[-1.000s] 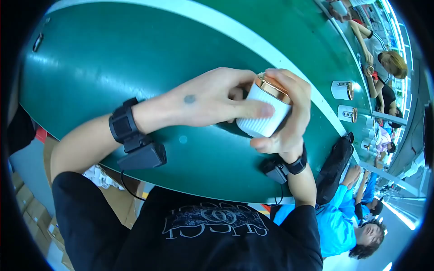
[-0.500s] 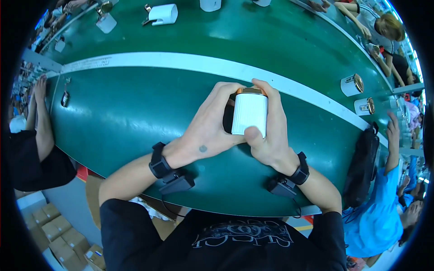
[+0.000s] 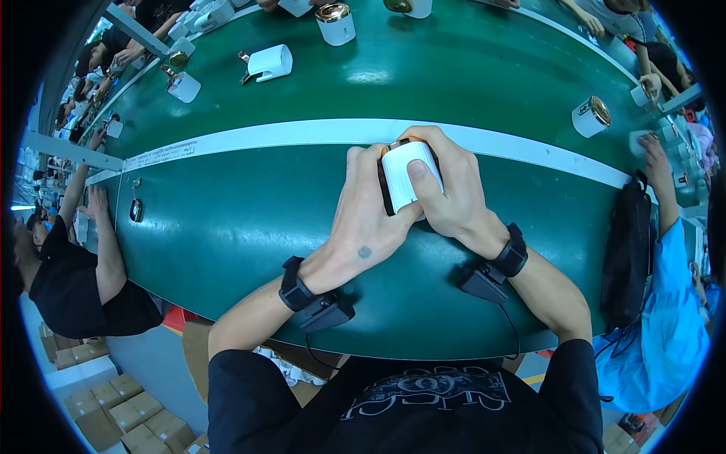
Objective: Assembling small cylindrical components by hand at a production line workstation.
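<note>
Both of my hands grip one white cylindrical device with a copper-coloured rim and a black side, held over the green conveyor belt. My left hand wraps its left side, fingers curled over the top. My right hand holds the right side, its thumb pressed flat on the white face. Each wrist carries a black band with a small black box.
More white devices with copper rims lie on the far belt. A white stripe runs across the belt. A person in black sits at left, a person in blue at right. Cardboard boxes stand on the floor.
The view has tilted up and now takes in more of the belt. My hands turned the device from lying on its side with the copper end showing to its white face toward me.
</note>
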`<state>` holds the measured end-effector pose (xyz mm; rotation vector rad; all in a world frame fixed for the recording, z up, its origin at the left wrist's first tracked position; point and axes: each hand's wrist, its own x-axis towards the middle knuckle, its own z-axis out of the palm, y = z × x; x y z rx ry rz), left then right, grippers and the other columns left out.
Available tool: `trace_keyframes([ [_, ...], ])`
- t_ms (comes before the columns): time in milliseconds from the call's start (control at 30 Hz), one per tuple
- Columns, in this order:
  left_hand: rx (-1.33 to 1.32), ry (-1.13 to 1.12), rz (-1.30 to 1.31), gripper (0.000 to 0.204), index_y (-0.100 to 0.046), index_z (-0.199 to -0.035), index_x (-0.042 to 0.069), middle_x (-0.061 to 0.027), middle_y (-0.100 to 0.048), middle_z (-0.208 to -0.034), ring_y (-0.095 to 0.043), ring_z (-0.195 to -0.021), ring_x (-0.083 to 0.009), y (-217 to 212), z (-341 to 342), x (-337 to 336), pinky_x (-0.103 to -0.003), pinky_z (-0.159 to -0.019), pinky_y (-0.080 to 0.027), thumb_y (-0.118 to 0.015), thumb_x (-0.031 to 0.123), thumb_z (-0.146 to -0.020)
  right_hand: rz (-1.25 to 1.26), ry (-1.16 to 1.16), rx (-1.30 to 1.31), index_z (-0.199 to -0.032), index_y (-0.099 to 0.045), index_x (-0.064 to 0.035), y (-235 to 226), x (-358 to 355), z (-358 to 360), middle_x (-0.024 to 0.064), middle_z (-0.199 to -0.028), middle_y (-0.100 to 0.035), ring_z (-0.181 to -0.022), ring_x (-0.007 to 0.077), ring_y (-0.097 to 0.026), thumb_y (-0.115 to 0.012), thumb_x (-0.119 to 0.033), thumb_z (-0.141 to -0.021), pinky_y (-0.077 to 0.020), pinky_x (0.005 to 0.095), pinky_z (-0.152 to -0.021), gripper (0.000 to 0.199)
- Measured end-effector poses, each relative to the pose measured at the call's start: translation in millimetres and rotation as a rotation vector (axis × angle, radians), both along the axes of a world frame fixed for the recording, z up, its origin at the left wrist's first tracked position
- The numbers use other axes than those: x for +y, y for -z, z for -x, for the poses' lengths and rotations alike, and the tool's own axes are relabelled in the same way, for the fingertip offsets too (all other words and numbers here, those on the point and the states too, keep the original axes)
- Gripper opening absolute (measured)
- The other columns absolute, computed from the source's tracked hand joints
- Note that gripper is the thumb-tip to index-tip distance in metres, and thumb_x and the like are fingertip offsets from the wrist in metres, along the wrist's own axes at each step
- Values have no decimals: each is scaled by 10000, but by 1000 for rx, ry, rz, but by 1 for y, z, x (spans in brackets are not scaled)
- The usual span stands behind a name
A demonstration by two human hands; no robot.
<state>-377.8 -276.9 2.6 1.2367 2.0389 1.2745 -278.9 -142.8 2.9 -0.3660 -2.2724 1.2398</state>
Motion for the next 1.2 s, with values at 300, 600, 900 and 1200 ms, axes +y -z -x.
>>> trace_keyframes([
  [300,104,229,-353,880,-342,-1481,33,-214,-427,-1361,-508,-1282,-367,16,59,25,-456,-1056,-485,-839,125,-761,218,55,-146,-1274,-507,-13,-13,20,10,191,-1232,-583,-979,338,-673,-729,-250,-925,-534,357,-842,476],
  [600,285,-479,-239,810,-459,-1450,34,-227,-509,-1321,-542,-1218,-368,34,182,54,-469,-1001,-484,-804,414,-824,-526,517,42,-1255,-504,-25,13,116,4,186,-1318,-515,-1258,349,-526,-771,-88,-852,-502,402,-981,487],
  [900,452,-753,54,699,-544,-1366,89,-176,-624,-1143,-607,-1085,-346,32,220,74,-441,-916,-517,-788,457,-823,-775,668,150,-1252,-554,-39,6,97,1,177,-1275,-550,-1207,354,-558,-703,-5,-861,-505,422,-952,420],
  [1200,598,-346,-222,361,-622,-1144,48,-125,-656,-983,-597,-865,-314,30,159,30,-418,-811,-522,-786,133,-834,164,163,32,-1285,-555,-13,17,22,15,124,-1174,-635,-1004,187,-653,-577,-140,-1021,-524,318,-813,293],
])
